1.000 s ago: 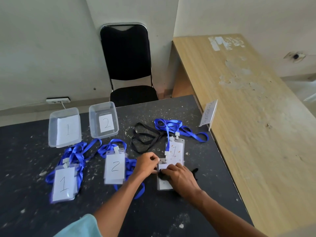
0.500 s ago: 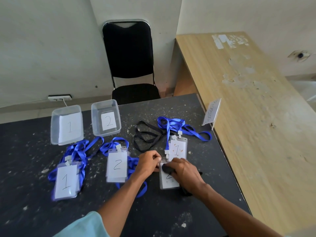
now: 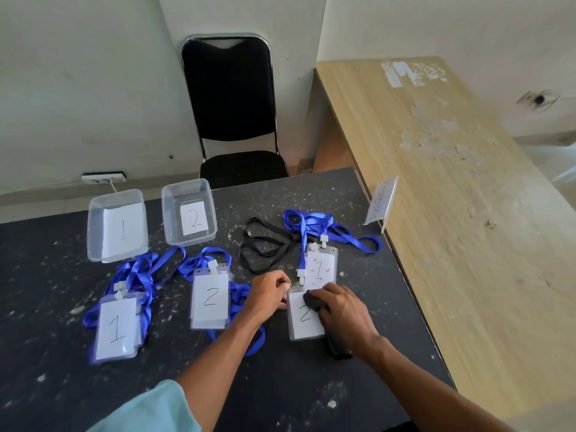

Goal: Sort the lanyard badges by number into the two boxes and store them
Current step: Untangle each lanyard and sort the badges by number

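— Which hand has what?
— The left hand pinches the top corner of the "2" badge; the right hand curls round a bunched black strap lying on that badge
— And around the grip?
— Just beyond it lies a "1" badge on a blue lanyard. Left of it is a "2" stack, further left a "1" stack. Box 1 and box 2 sit well beyond those

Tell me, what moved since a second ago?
The right hand, gripping a black strap, shifted aside off the badge, so its 2 now shows. The left hand still pinches the badge's top. The blue-lanyard badges, box 1 and box 2 stayed put.
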